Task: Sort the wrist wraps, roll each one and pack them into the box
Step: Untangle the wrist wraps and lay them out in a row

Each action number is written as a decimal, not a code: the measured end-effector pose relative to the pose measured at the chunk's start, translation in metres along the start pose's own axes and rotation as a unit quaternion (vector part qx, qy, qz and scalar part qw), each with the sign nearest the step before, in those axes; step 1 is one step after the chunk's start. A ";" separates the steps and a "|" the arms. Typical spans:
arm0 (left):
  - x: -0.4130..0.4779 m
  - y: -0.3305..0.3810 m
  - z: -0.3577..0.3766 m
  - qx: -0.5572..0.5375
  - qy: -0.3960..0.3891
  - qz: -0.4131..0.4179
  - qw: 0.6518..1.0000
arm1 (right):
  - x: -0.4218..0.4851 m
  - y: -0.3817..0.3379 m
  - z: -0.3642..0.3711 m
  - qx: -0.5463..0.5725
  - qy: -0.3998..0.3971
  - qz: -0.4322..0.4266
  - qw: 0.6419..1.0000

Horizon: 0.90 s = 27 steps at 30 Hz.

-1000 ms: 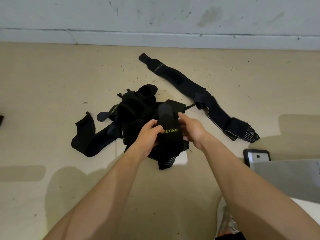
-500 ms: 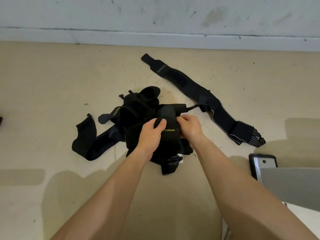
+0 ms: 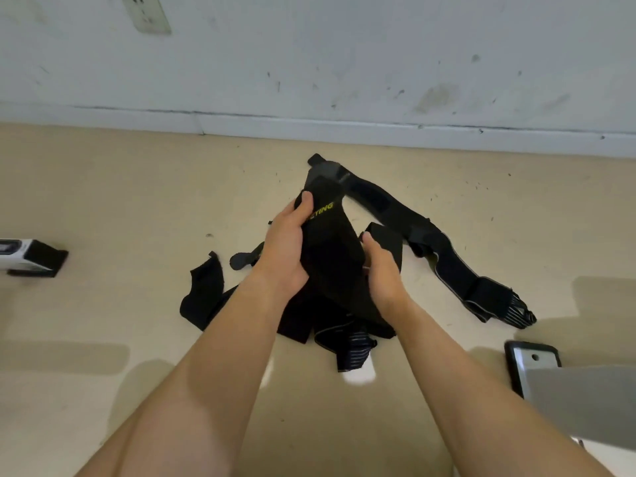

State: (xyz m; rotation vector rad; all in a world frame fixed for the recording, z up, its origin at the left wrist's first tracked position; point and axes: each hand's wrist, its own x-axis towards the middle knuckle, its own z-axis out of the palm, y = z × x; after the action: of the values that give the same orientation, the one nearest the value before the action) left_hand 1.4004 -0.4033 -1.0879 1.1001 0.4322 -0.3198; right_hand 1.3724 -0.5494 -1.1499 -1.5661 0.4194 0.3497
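A black wrist wrap (image 3: 332, 249) with yellow lettering is lifted above the floor, held by both hands. My left hand (image 3: 285, 249) grips its upper left edge, thumb over the lettering. My right hand (image 3: 382, 273) holds its right side lower down. Its striped end (image 3: 354, 349) hangs near the floor. Under my arms lies a pile of other black wraps (image 3: 203, 297). One long wrap (image 3: 447, 256) is stretched out flat on the floor to the right. A black and white box (image 3: 31, 258) lies at the left edge.
A phone in a black case (image 3: 531, 359) lies on the beige floor at lower right, next to a grey flat surface (image 3: 585, 404). The white wall with a socket (image 3: 149, 13) and a skirting board (image 3: 309, 130) runs behind the wraps.
Both hands have lifted the lettered wrap up off the pile and it now hangs longer. The view tilted up, bringing the wall socket and the box at left into sight.
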 end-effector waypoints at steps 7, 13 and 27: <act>-0.030 0.070 -0.007 -0.091 0.157 -0.009 0.983 | -0.067 -0.033 -0.007 -0.116 -0.201 -0.012 0.973; -0.061 0.106 -0.015 -0.117 0.181 0.029 0.976 | -0.104 -0.002 -0.018 -0.194 -0.273 0.048 0.941; -0.082 0.010 -0.079 0.079 0.174 -0.040 0.981 | -0.112 0.057 0.005 -0.457 -0.209 0.086 0.860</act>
State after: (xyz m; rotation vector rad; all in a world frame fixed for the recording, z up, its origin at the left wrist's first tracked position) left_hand 1.3192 -0.3244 -1.0707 1.3011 0.7737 -0.2346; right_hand 1.2467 -0.5395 -1.1476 -2.2943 0.0218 1.1286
